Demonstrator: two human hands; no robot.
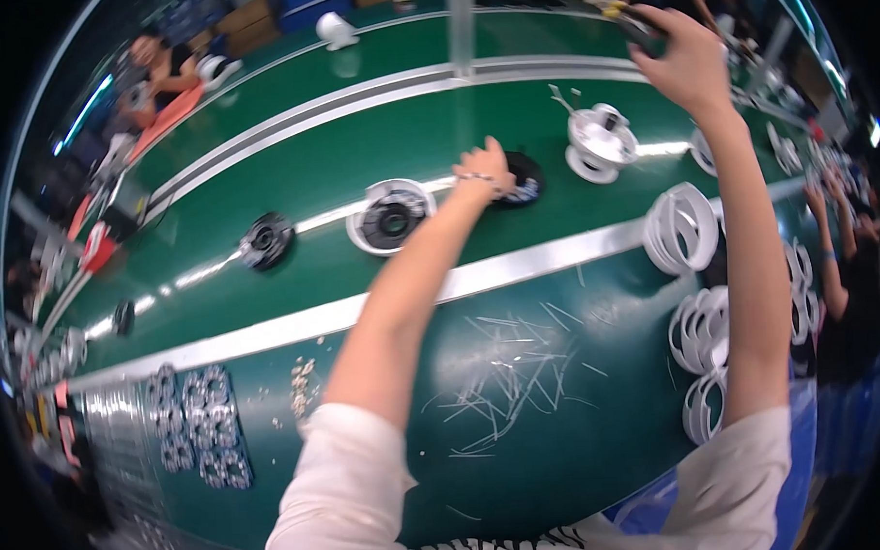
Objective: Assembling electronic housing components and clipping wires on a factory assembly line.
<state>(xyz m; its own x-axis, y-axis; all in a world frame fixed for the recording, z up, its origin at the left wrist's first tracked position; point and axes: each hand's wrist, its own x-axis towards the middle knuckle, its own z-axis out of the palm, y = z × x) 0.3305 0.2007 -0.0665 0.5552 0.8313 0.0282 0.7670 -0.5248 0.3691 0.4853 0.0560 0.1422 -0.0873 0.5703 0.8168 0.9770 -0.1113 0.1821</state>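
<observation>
My left hand [484, 170] reaches over the green conveyor belt, fingers apart and slightly blurred, with nothing visible in them. Beside its wrist lies a black round part [522, 179], partly hidden by the hand. My right hand [686, 61] is raised at the upper right, fingers closed around a dark handheld tool [648, 37] with a yellow end; its exact kind is unclear. Below that hand, a white round housing [602, 141] stands on the belt with thin pieces sticking out. Left of my left forearm sits a white ring with a black centre [392, 217].
Another black round part [266, 240] lies farther left on the belt. White rings [681, 230] stand stacked by my right forearm. Clear thin strips [507, 389], small pale pieces [302, 386] and rows of dark-blue parts [212, 414] cover the near table. A metal post [462, 32] rises behind; other people work around.
</observation>
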